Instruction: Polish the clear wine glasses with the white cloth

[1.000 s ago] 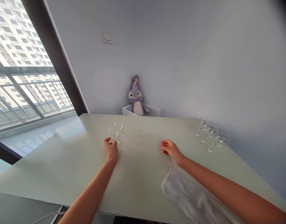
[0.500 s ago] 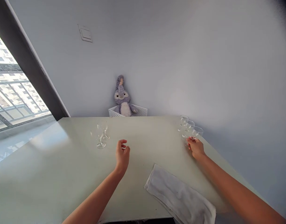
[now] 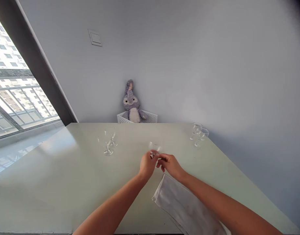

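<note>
Both my hands meet at a clear stemmed glass (image 3: 155,146) above the middle of the table. The fingers of my left hand (image 3: 148,163) are closed around its lower part. My right hand (image 3: 170,164) pinches it from the right, thumb and fingertips near the stem. The glass is partly hidden by fingers and slightly blurred. Two stemmed glasses stand upright on the left, a nearer one (image 3: 108,151) and a farther one (image 3: 113,143). At the far right edge stand two more, one in front (image 3: 201,134) and one behind (image 3: 197,127).
A folded grey cloth (image 3: 181,205) lies on the pale table (image 3: 66,182), partly under my right forearm. Beyond the far edge, a purple plush toy (image 3: 134,114) sits in a white perforated basket (image 3: 152,118). The wall (image 3: 238,81) runs along the right side.
My right hand has brought a stemmed glass from the right-hand group to the middle. My left hand has moved right and closed on it. The view has shifted slightly.
</note>
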A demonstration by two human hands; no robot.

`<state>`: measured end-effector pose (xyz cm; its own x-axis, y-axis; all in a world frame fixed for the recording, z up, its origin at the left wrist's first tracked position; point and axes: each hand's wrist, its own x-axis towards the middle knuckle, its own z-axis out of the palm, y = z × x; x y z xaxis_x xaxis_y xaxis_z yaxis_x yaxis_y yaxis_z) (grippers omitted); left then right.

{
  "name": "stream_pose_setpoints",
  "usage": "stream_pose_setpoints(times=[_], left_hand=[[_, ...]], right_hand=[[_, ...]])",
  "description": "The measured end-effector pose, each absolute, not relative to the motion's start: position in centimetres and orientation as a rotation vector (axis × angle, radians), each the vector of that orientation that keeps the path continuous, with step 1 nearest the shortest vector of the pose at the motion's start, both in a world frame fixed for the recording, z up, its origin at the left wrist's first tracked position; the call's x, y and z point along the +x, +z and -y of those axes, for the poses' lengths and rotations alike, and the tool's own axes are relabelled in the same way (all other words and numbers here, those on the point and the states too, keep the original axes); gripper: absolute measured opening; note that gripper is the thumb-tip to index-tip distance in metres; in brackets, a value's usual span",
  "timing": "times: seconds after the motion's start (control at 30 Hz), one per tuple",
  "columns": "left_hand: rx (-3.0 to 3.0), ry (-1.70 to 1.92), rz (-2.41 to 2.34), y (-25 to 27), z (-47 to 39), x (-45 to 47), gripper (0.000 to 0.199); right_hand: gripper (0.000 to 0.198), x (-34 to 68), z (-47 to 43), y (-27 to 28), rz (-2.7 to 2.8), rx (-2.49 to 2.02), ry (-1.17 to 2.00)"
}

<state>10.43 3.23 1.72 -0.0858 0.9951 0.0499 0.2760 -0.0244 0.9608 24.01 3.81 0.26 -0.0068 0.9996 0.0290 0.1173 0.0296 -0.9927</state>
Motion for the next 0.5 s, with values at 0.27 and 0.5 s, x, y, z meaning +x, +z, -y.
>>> stream_pose_setpoints(times=[0.27,0.5], left_hand=[[1.205,1.267,-1.711,2.0,-1.0,-1.6,0.033],[1.043,1.31,-1.826,-0.2,0.8,-6.2,0.044]], right_hand=[[0.026,38.6,-10.4,0.5,0.671,-1.597,0.65],[0.025,40.1,-14.3,-0.6,0.625,-1.673,0.753]])
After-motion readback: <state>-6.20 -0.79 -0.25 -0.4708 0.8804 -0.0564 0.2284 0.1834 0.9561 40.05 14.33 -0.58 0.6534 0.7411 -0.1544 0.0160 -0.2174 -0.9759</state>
